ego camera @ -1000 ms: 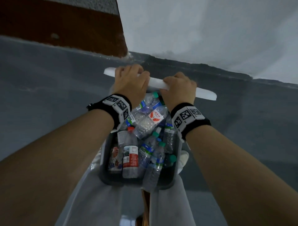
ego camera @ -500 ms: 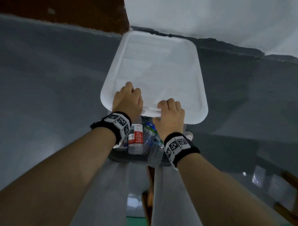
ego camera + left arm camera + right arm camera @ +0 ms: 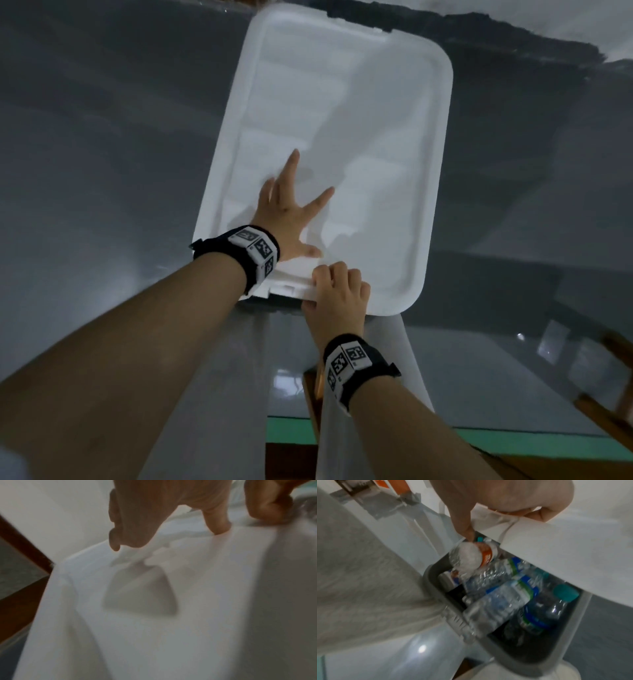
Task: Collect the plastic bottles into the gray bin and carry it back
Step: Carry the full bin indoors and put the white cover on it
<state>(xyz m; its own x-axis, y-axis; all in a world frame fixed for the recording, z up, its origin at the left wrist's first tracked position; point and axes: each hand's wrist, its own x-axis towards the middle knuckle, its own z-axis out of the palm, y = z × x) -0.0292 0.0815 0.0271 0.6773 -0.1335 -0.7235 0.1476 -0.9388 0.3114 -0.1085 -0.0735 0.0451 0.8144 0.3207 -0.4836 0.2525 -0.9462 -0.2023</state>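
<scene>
Floor point(image 3: 102, 137), dark gray and glossy, fills most of the head view, and on it the gray bin point(image 3: 518, 660) stands almost wholly covered by a big white lid point(image 3: 342, 120); from above only a dark sliver of the bin's near edge shows under that lid. Pale trouser legs point(image 3: 239, 377) frame the bin from the near side. Left hand point(image 3: 289, 219) lies flat on the near part of the lid, grip wide apart with fingers spread and straight, thumb pointing toward the other hand; the left wrist view shows the fingertips point(image 3: 115, 545) touching the white surface, though it is blurred. Right hand point(image 3: 337, 294) has its grip clamped on the lid's near edge, knuckles bent over the top. Only the right wrist view looks beneath: there the thumb point(image 3: 465, 524) reaches under the lip of the lid, which stands raised off the bin's rim on this side, and the plastic bottles point(image 3: 503, 597) lie heaped inside, clear with blue and green labels, a teal cap, and one orange-labelled bottle on top just below the thumb. Both forearms stretch forward and down, each with a black wristband point(image 3: 356, 363) bearing square markers.
</scene>
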